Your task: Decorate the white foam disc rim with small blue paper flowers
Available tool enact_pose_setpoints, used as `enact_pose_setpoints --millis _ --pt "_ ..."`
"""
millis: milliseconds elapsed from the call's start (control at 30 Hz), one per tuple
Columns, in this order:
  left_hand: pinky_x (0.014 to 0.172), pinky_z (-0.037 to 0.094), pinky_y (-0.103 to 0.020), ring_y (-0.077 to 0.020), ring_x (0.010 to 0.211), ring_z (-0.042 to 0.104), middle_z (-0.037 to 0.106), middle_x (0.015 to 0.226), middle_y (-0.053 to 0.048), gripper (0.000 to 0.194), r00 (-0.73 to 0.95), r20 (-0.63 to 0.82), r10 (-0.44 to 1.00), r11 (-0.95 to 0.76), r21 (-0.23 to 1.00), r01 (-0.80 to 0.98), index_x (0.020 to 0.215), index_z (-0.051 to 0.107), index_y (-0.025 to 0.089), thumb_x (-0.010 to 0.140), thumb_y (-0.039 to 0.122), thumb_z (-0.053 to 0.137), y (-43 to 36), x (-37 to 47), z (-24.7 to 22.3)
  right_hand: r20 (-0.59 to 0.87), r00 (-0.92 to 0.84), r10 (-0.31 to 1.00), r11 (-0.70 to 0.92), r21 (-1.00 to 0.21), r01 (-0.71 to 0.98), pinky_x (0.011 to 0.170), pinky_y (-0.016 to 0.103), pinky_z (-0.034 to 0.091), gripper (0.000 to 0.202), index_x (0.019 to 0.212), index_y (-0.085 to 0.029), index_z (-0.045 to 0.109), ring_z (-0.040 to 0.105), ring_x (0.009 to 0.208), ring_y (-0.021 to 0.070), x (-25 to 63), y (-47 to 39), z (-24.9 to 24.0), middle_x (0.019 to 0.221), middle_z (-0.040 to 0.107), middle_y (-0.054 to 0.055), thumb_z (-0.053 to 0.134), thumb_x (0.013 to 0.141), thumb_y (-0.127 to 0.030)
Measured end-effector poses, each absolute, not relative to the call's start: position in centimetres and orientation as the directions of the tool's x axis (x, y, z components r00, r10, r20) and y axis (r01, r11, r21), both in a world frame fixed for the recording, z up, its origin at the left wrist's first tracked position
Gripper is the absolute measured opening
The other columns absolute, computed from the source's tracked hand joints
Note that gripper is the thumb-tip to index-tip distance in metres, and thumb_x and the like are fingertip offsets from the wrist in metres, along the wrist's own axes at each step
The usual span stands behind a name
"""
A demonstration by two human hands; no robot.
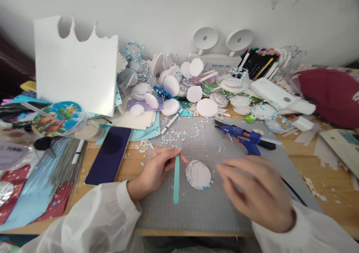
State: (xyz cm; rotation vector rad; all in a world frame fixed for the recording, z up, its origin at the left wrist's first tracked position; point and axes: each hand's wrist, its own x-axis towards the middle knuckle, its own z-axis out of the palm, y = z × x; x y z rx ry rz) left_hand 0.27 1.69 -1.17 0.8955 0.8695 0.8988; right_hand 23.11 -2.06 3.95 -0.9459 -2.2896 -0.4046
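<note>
My left hand (159,167) pinches the upper end of a flat teal craft stick (176,182) between thumb and fingers; the stick points down toward the table's front edge. Just right of it, a round white foam disc (198,174) lies on the grey cutting mat (168,219), trimmed round its rim with small blue and white bits. My left index fingertip comes close to the disc's upper left rim; whether it touches I cannot tell. On the other side my right hand (255,189) is blurred by motion, fingers loosely stretched toward the disc, with nothing visible in them.
A blue glue gun (241,133) and a white marker (171,121) lie on the mat among foam scraps. Behind are piled white discs (206,107) and a double-headed lamp (215,58). Left are a phone (109,156), wires (68,163) and a foam sheet (75,70).
</note>
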Motion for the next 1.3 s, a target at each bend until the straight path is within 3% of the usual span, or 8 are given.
enact_pose_setpoints --millis 200,400,500,600,767,967,1133,1300 --pt "0.044 0.013 -0.022 -0.0053 0.045 0.015 0.021 0.049 0.008 0.048 0.324 -0.236 0.916 0.37 0.807 -0.46 0.048 0.03 0.017 0.078 0.031 0.066 1.5 0.9 -1.3 0.534 -0.75 0.391 0.865 0.066 0.498 0.079 0.036 0.053 0.022 0.108 -0.008 0.066 0.062 0.09 0.0219 17.4 0.6 3.7 0.099 0.071 0.01 0.054 0.09 -0.011" --pt "0.045 0.018 -0.023 -0.0061 0.045 0.021 0.026 0.046 0.007 0.05 0.392 -0.164 0.905 0.3 0.9 -0.316 0.049 0.033 0.017 0.088 0.038 0.055 1.2 0.7 -0.7 0.627 -0.732 0.267 0.897 0.115 0.426 0.074 0.036 0.056 0.021 0.093 -0.007 0.067 0.066 0.083 0.0233 17.9 1.4 3.9 0.089 0.073 0.013 0.046 0.091 -0.007" --pt "0.049 0.026 -0.023 -0.0079 0.046 0.031 0.036 0.046 0.005 0.047 0.41 -0.104 0.906 0.155 0.983 -0.095 0.053 0.051 0.015 0.093 0.039 0.046 1.4 0.5 -0.5 0.693 -0.622 0.365 0.883 -0.045 0.468 0.074 0.034 0.057 0.015 0.097 -0.011 0.065 0.067 0.084 0.0208 19.8 1.9 3.9 0.09 0.072 0.012 0.054 0.088 -0.009" --pt "0.058 0.036 -0.023 -0.0113 0.06 0.047 0.056 0.063 0.0 0.03 0.369 -0.036 0.929 -0.03 0.985 0.171 0.081 0.068 0.013 0.093 0.033 0.049 1.7 0.7 -0.5 0.78 -0.257 0.57 0.751 -0.369 0.548 0.07 0.033 0.056 0.023 0.096 -0.021 0.063 0.067 0.078 0.0179 21.8 2.5 3.1 0.087 0.07 0.005 0.063 0.08 -0.005" --pt "0.063 0.039 -0.025 -0.0137 0.069 0.053 0.063 0.079 -0.003 0.024 0.433 0.001 0.902 -0.204 0.882 0.424 0.096 0.067 0.015 0.093 0.031 0.05 1.7 1.6 -0.7 0.722 0.175 0.669 0.623 -0.674 0.397 0.068 0.037 0.055 0.022 0.09 -0.022 0.064 0.067 0.076 0.0196 23.6 2.9 0.7 0.08 0.064 0.002 0.066 0.077 -0.004" --pt "0.059 0.035 -0.023 -0.0114 0.064 0.046 0.052 0.069 0.0 0.017 0.538 0.035 0.842 -0.318 0.838 0.443 0.079 0.059 0.015 0.091 0.021 0.05 1.7 1.5 -0.6 0.48 0.222 0.849 0.443 -0.875 0.196 0.069 0.032 0.055 0.012 0.085 -0.023 0.063 0.064 0.076 0.0161 24.2 2.4 -0.7 0.082 0.064 0.002 0.062 0.084 -0.011" --pt "0.059 0.034 -0.023 -0.0112 0.065 0.042 0.047 0.071 0.001 0.02 0.526 -0.034 0.85 -0.208 0.896 0.393 0.076 0.048 0.017 0.096 0.023 0.043 2.0 0.5 -0.6 0.359 0.136 0.923 0.361 -0.932 0.009 0.066 0.025 0.055 0.013 0.088 -0.023 0.063 0.063 0.074 0.0116 24.2 1.9 -0.7 0.084 0.064 0.0 0.06 0.085 -0.01" --pt "0.058 0.035 -0.024 -0.0113 0.063 0.039 0.043 0.072 0.002 0.026 0.556 -0.068 0.828 -0.076 0.97 0.231 0.079 0.043 0.018 0.101 0.029 0.031 1.9 -0.5 -1.0 0.317 0.04 0.948 0.315 -0.948 0.037 0.065 0.021 0.055 0.015 0.084 -0.021 0.062 0.064 0.075 0.0105 23.6 1.0 0.1 0.081 0.063 0.0 0.061 0.082 -0.006"
